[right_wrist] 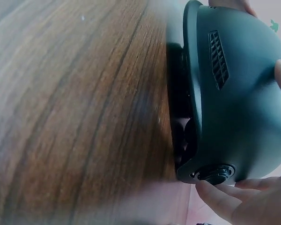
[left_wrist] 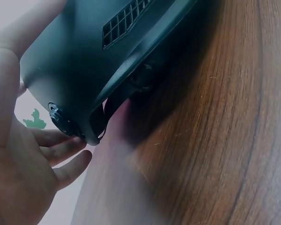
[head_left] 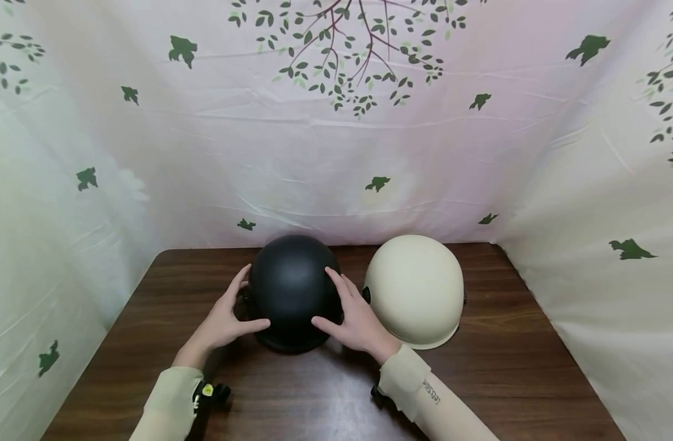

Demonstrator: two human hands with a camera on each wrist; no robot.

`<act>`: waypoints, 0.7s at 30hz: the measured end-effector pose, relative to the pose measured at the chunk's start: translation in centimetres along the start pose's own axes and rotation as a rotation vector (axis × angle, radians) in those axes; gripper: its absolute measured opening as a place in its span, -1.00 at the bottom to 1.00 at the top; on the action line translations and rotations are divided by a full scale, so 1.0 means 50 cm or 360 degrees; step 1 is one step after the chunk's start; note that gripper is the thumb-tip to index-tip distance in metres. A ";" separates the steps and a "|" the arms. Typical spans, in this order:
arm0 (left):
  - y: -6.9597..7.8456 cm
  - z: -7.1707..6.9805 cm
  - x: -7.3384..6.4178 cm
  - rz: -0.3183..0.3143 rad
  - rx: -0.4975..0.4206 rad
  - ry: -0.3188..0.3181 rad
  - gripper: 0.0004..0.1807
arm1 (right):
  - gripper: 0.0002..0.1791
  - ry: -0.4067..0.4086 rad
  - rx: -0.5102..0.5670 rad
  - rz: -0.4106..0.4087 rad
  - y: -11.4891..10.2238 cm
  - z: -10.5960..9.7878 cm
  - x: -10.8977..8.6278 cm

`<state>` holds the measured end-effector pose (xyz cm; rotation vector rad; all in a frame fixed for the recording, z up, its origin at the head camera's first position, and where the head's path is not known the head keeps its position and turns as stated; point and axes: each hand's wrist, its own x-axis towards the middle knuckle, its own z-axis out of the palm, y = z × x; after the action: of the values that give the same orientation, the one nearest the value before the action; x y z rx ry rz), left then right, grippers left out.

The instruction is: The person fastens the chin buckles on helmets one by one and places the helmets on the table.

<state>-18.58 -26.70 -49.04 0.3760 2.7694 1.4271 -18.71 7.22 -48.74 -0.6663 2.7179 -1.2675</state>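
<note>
A black helmet [head_left: 293, 288] stands dome up near the back of the table, between both hands. My left hand [head_left: 222, 321] holds its left side, thumb on the front of the shell and fingers spread round the side. On the opposite side my right hand [head_left: 361, 321] grips it likewise. Both wrist views show a grid-patterned vent [left_wrist: 126, 23] and a round side knob [right_wrist: 215, 174], with fingertips close to the knobs. A dark gap shows under parts of the rim; whether it rests fully on the table is unclear.
To the right of the black helmet sits a cream helmet [head_left: 416, 288], close to my right hand. Both are on a dark brown wooden table [head_left: 298, 398]. A pale cloth with leaf and bird prints [head_left: 292, 159] hangs behind and along both sides.
</note>
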 end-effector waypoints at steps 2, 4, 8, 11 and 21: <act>-0.001 -0.001 -0.002 -0.0001 0.0005 0.0001 0.34 | 0.12 -0.0003 0.0005 -0.0004 0.000 0.000 0.000; -0.002 -0.002 -0.004 0.0001 0.0011 -0.0002 0.34 | 0.11 -0.0007 0.0004 0.0000 0.000 0.000 0.000; -0.004 -0.003 -0.008 0.0015 0.0011 -0.0003 0.32 | 0.12 -0.0005 -0.0007 -0.0002 -0.002 0.000 -0.003; -0.002 -0.006 -0.009 0.0052 0.0006 0.0016 0.30 | 0.14 0.0011 -0.0023 -0.0035 -0.004 -0.001 -0.002; 0.026 -0.023 -0.005 0.0115 0.0056 0.0122 0.26 | 0.20 0.0089 -0.0045 -0.0130 -0.012 -0.005 0.006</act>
<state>-18.21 -26.96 -47.35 0.4354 2.8733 1.4391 -18.83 6.94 -48.08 -0.7635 2.7849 -1.2859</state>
